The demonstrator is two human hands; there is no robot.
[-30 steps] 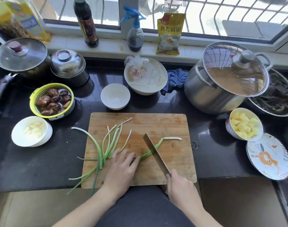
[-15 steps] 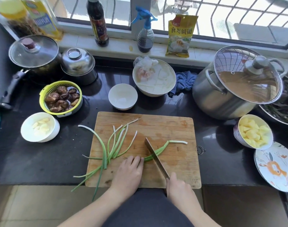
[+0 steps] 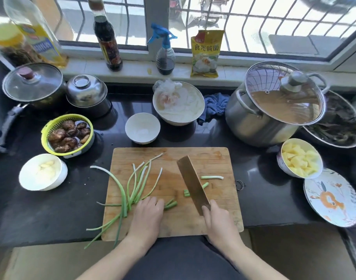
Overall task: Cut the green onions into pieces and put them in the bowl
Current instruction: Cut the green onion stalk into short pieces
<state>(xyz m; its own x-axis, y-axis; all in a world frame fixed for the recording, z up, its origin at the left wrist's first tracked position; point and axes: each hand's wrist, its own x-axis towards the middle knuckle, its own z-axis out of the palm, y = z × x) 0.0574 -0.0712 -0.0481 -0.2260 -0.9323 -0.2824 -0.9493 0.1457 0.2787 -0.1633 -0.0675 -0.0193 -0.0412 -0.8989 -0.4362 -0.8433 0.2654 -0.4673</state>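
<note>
Cleaver (image 3: 192, 183), four cut onion pieces (image 3: 211, 177)

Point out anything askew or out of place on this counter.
Several uncut green onions overhang the cutting board's left and front edges onto the counter. The big pot's glass lid sits tilted, not seated flat. Otherwise nothing looks spilled or damaged.

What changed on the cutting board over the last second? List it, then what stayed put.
The stalk under the knife is now cut: short green pieces lie beside the blade, and a white-tipped end lies apart to its right. The left hand slid left along the remaining stalk. The right hand keeps its grip on the handle. The uncut onions, bowl and board stayed.
</note>
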